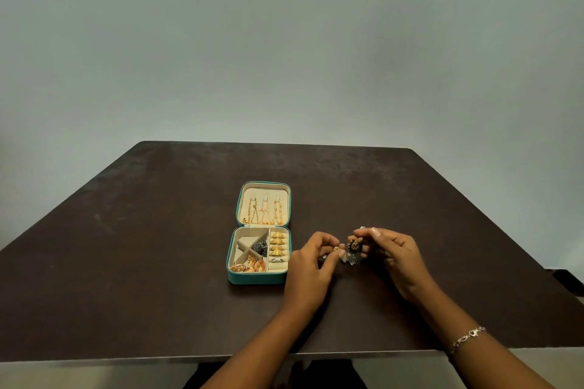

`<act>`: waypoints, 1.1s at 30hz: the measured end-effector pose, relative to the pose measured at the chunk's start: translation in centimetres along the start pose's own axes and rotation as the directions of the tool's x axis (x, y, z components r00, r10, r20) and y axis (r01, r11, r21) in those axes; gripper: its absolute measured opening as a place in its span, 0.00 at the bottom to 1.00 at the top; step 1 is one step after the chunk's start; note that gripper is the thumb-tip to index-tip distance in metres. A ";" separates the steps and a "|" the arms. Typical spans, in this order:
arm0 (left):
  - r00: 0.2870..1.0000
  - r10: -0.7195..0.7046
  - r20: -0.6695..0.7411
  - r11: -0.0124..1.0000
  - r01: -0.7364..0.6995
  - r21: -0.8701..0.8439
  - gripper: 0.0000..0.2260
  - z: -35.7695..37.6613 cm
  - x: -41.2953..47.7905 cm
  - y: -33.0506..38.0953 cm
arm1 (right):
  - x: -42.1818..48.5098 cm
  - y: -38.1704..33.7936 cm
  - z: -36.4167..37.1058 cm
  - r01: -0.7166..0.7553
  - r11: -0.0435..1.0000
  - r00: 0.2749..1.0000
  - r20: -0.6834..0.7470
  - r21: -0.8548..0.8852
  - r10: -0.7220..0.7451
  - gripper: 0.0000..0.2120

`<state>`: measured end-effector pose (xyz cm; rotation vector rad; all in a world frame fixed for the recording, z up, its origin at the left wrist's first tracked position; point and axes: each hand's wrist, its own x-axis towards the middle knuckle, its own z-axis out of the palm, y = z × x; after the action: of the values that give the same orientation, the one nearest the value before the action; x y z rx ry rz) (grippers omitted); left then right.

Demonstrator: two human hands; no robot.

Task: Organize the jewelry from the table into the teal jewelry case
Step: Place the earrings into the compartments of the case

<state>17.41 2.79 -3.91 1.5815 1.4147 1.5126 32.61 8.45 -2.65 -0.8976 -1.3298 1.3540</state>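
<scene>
Sitting open on the dark table (158, 230), the teal jewelry case (257, 278) holds chains (264, 211) in its lid at twelve o'clock and rings (277, 244) in the right-hand slots of its tray. At three o'clock from the case, the left hand (311, 259) pinches a small gold piece (336, 248). Just right of it hangs a dark dangling earring (353, 246), pinched at its top by the right hand (393, 251). The hands are close together, not touching. The earring looks light, stiff and likely to snag, probably best held by its upper part. Pale bits (350, 259) beneath it are too blurred to name.
</scene>
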 end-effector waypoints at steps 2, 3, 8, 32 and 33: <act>0.999 0.032 -0.007 0.999 -0.032 -0.038 0.07 -0.4 -0.1 0.5 | -0.1 -0.1 -0.1 0.030 0.998 1.000 0.006 -0.052 -0.030 0.21; 0.999 0.045 -0.012 0.998 -0.045 -0.049 0.06 -0.8 -0.2 0.7 | -0.1 0.0 -0.1 0.042 0.996 0.999 0.004 -0.078 -0.041 0.17; 0.994 -0.002 -0.105 0.990 -0.012 -0.139 0.06 -4.6 0.5 1.3 | -0.1 -0.3 0.4 0.040 0.998 0.999 0.035 -0.052 -0.038 0.21; 0.973 0.022 -0.232 0.931 0.064 0.359 0.16 -15.1 -0.4 -4.2 | 2.9 -1.5 14.5 0.136 0.916 0.976 0.211 -0.377 -0.058 0.06; 0.974 0.020 -0.226 0.930 0.065 0.362 0.15 -15.1 -0.4 -4.3 | 3.3 -1.3 14.7 0.146 0.890 0.975 0.213 -0.433 -0.056 0.06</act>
<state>2.06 -0.41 -4.41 1.6328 1.9331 1.5160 17.86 7.92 0.91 -0.9977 -1.8645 1.0900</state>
